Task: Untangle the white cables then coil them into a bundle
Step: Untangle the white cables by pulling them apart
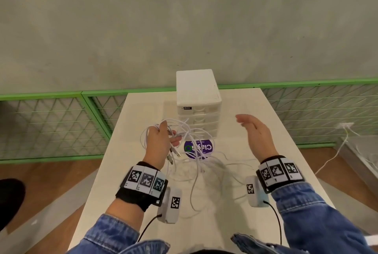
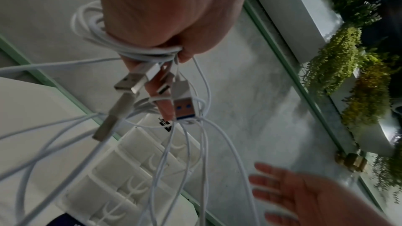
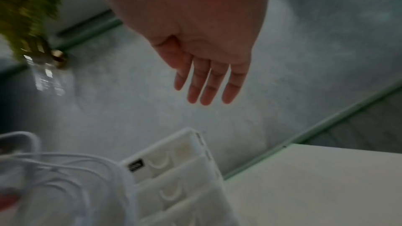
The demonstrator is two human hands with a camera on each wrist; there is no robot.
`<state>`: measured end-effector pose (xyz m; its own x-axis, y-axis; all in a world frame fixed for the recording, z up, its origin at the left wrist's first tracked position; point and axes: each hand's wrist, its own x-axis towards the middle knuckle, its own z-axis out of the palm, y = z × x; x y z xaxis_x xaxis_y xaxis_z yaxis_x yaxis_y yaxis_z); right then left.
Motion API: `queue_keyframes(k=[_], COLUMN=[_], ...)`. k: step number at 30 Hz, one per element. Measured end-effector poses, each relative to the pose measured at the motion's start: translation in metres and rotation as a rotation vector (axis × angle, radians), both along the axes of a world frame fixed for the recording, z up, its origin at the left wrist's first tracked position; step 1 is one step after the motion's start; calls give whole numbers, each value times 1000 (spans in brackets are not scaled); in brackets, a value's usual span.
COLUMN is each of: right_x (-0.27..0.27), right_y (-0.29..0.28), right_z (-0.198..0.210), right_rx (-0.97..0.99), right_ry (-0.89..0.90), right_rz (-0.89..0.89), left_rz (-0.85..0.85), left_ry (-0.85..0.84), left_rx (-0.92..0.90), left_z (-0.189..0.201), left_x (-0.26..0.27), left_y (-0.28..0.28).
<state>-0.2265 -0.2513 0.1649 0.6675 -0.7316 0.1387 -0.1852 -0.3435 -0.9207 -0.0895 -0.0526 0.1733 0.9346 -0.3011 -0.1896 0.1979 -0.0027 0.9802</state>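
My left hand (image 1: 161, 141) is raised above the table and grips a bunch of white cables (image 1: 184, 129) looped round its fingers. In the left wrist view the left hand (image 2: 174, 23) holds the cable loops (image 2: 139, 51), and several USB plugs (image 2: 182, 106) hang below the fingers. More slack white cable (image 1: 204, 169) trails down in a tangle onto the table. My right hand (image 1: 253, 131) hovers to the right, fingers straight and holding nothing; the right wrist view shows the right hand (image 3: 208, 78) flat and empty.
A white stack of small drawers (image 1: 198, 102) stands at the table's (image 1: 276, 145) far middle. A purple round sticker (image 1: 198, 149) lies under the cables. Green mesh fencing (image 1: 51, 127) runs behind and to both sides. Another white cable (image 1: 335, 153) lies off the table on the right.
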Motion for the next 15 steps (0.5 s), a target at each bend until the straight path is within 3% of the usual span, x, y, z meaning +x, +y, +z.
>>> queue_keyframes(k=[1, 3, 6, 12, 15], right_x=[3, 10, 23, 27, 17], right_y=[11, 34, 59, 54, 28], right_z=[12, 27, 19, -1, -9], right_rx=[-13, -65, -173, -256, -300], right_ry=[1, 171, 404, 340, 351], right_rz=[68, 277, 435, 360, 240], left_rz=[-17, -44, -61, -58, -24], left_ry=[-2, -16, -2, -22, -20], left_rx=[1, 9, 6, 13, -5], left_z=[0, 1, 1, 3, 5], left_x=[-2, -7, -12, -16, -9], left_y=[-2, -7, -11, -5, 2])
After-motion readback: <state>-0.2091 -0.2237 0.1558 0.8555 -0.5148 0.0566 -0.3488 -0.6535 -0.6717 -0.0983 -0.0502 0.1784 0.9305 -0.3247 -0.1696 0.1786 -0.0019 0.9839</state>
